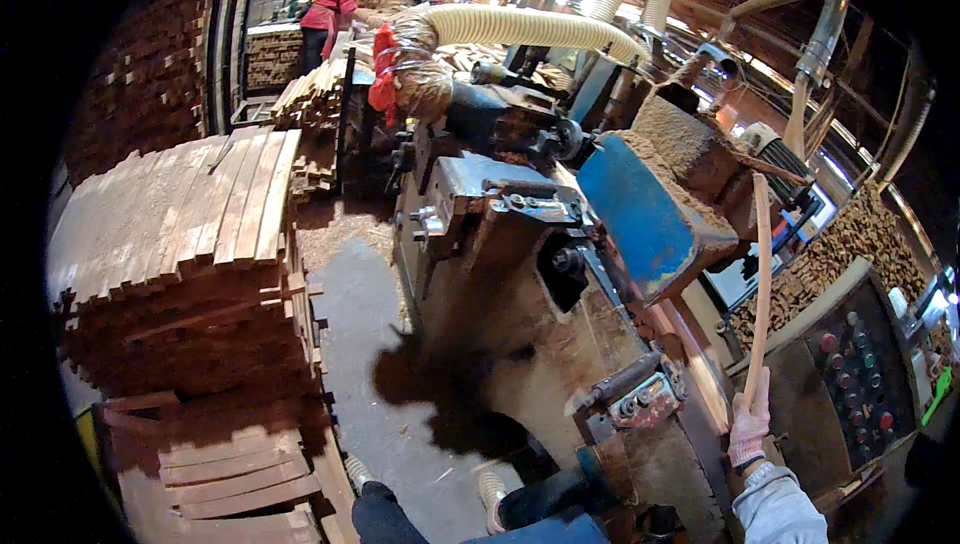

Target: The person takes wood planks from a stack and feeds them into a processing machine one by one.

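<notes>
My right hand (750, 426), in a pale work glove, is closed around the lower end of a long, narrow wooden strip (762, 274). The strip stands nearly upright in the picture, slightly curved, its far end beside the sawdust-covered part of the woodworking machine (540, 384). Just left of the hand, another wooden piece (703, 369) lies along the machine's feed channel, partly under the blue metal hood (640, 219). My left hand is out of view.
A control panel (860, 374) with buttons sits at the right. Stacked boards (180, 204) stand to the left, with more wood pieces (240, 474) at lower left. A ribbed hose (540, 29) crosses above the machine. A person in red (335, 2) stands far back.
</notes>
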Motion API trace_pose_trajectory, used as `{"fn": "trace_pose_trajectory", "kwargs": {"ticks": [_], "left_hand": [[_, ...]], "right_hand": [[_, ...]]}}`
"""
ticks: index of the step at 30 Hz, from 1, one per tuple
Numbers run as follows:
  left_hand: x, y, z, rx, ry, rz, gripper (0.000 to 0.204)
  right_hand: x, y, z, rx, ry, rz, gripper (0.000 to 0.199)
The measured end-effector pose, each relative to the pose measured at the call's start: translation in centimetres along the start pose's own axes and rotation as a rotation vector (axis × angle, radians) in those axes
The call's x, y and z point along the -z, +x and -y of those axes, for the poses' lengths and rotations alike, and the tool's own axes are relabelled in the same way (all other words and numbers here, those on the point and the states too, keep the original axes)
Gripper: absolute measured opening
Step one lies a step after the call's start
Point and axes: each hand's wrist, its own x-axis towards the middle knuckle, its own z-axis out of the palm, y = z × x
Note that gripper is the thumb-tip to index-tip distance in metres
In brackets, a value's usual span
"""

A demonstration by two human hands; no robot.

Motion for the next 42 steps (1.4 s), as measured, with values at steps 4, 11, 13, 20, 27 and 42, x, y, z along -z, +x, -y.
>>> {"fn": "trace_pose_trajectory", "kwargs": {"ticks": [4,11,13,20,27,42], "left_hand": [[2.0,-1.3,0.3,-0.007,-0.055,-0.026,0.063],[8.7,-4.8,1.8,-0.023,-0.357,-0.088,0.064],[11.2,-7.4,1.2,-0.045,-0.503,-0.065,0.064],[16.1,-22.8,-5.1,-0.396,-0.881,0.374,0.062],[13.4,-33.1,-7.3,-0.754,-0.844,0.771,0.056],[3.4,-67.2,-1.6,-0.74,-0.204,1.996,0.063]], "right_hand": [[3.5,-5.1,-0.8,0.036,-0.147,0.075,0.073],[20.7,-19.9,-0.6,-0.189,-0.82,0.54,0.062],[23.1,-20.9,-1.9,0.229,-0.787,0.497,0.062],[16.0,-10.2,-0.2,0.55,-0.63,0.32,0.045],[3.2,-0.1,-1.9,0.609,-0.515,0.294,0.037],[17.1,-16.1,5.6,0.365,-0.158,0.368,0.071]]}}
